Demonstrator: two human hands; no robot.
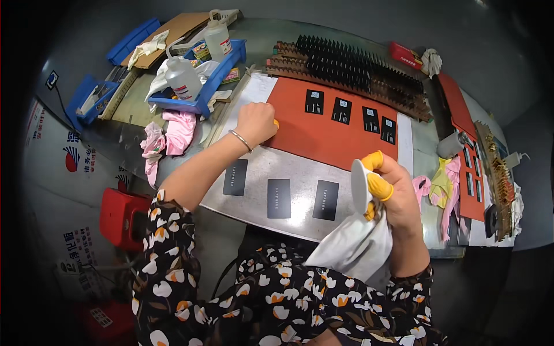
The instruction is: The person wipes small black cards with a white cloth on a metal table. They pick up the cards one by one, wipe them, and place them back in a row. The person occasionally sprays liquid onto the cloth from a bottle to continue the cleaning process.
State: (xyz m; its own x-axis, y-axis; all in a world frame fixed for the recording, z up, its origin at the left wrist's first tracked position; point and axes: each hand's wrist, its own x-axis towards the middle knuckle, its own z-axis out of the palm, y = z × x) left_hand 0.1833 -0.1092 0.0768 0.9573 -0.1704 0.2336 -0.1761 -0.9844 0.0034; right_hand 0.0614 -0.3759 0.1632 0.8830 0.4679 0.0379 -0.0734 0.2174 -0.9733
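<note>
My left hand (255, 122) is closed in a fist at the left edge of an orange mat (297, 130). A yellow finger cot shows at its far side; its fingertips and anything they grip are hidden. My right hand (398, 193), with yellow cots on its fingers, is raised over the right of the table. It grips a white cloth (358, 245) that hangs down, and a flat white disc (359, 187) faces left at the fingers. Three dark rectangular cards (279, 199) lie in a row on the grey board (265, 161). Several black cards (341, 111) lie along the mat's far side.
Behind the mat stand long slotted racks (346, 66) filled with black cards. At the back left a blue tray (202, 104) holds squeeze bottles (183, 79) and cloths. Pink cloths (180, 131) lie beside it. A red stool (121, 216) stands left; another orange mat (470, 190) lies right.
</note>
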